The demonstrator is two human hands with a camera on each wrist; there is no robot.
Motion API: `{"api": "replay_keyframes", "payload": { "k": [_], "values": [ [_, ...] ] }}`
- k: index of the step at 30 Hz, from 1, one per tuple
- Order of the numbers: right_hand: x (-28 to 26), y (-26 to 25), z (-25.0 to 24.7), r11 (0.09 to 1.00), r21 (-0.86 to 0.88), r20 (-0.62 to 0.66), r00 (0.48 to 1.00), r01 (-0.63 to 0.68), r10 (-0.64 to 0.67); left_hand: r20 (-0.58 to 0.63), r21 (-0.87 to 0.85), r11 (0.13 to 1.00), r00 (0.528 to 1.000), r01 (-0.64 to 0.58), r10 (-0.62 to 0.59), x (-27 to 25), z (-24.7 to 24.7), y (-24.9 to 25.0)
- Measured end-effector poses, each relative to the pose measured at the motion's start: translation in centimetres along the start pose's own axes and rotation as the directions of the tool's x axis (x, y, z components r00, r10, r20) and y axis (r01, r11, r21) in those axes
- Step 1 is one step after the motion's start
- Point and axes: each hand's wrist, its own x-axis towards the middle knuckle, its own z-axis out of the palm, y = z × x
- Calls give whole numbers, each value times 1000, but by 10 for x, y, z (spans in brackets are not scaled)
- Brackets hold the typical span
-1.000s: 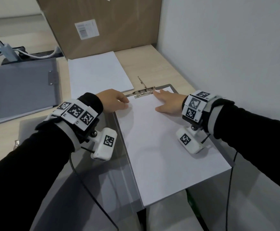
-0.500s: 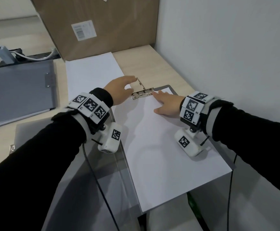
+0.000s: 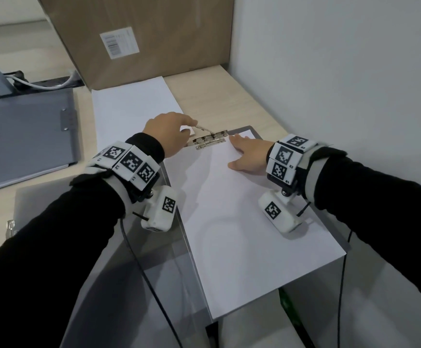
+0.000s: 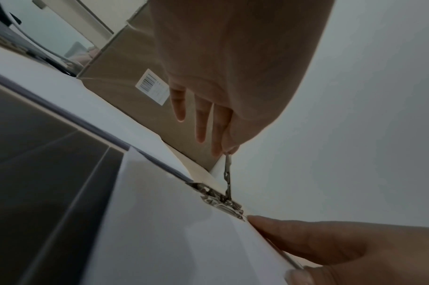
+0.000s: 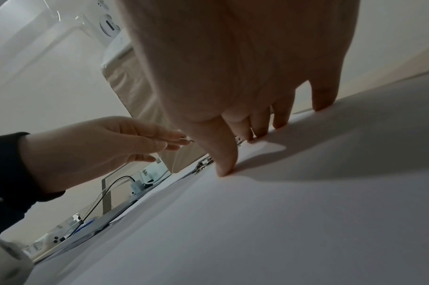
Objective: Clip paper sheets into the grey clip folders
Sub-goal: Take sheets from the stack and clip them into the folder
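- The open grey clip folder (image 3: 256,133) lies on the near right part of the desk (image 3: 229,96), close to the wall, with its transparent cover (image 3: 159,267) folded out to the left.
- A white paper sheet (image 3: 242,222) fills the folder's back board, its long axis running from the near edge of the desk away toward the far cardboard box (image 3: 154,33); its top edge points far, tucked at the metal clip (image 3: 210,141).
- The left hand (image 3: 168,136), which a second ago rested low at the sheet's top-left corner, has risen and now pinches the tip of the clip lever (image 4: 227,173) between thumb and forefinger, other fingers loosely extended.
- The lever, earlier standing free, now slants up and to the left from the clip base; the clip probably remains unclamped, though how far the bar is raised is hard to read.
- The right hand (image 3: 248,155) has stayed flat, fingers straight and spread, pressing the sheet just right of the clip.
- With the sheet pinned and the lever in hand, the step appears to be swinging it down to lock the paper.
- A loose paper stack (image 3: 134,106) and a closed grey folder (image 3: 24,136) wait far left.
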Motion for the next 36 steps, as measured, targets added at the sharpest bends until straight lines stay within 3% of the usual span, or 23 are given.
{"api": "replay_keyframes", "payload": {
  "k": [8, 17, 23, 27, 31, 36],
  "values": [
    [2, 2, 0, 1000, -16, -15, 1000, 3, -3, 153, 146, 985, 982, 91, -113, -7, 11, -12],
    [5, 2, 2, 1000, -20, -33, 999, 9, -10, 339, 336, 941, 936, -28, -94, 2, 24, -16],
    [4, 2, 2, 1000, -7, -54, 998, 7, -7, 331, 306, 952, 938, -2, -105, 3, 22, -10],
    [4, 2, 2, 1000, -16, -52, 999, 9, -9, 349, 386, 922, 929, -25, -121, -4, 22, -7],
    [6, 1, 0, 1000, 10, -57, 998, -13, 13, 345, 249, 968, 931, 30, -118, -16, 13, -1],
    [9, -1, -7, 993, 113, -91, 995, -39, 50, 160, -109, 970, 967, 217, -199, -27, -2, -19]
  ]
}}
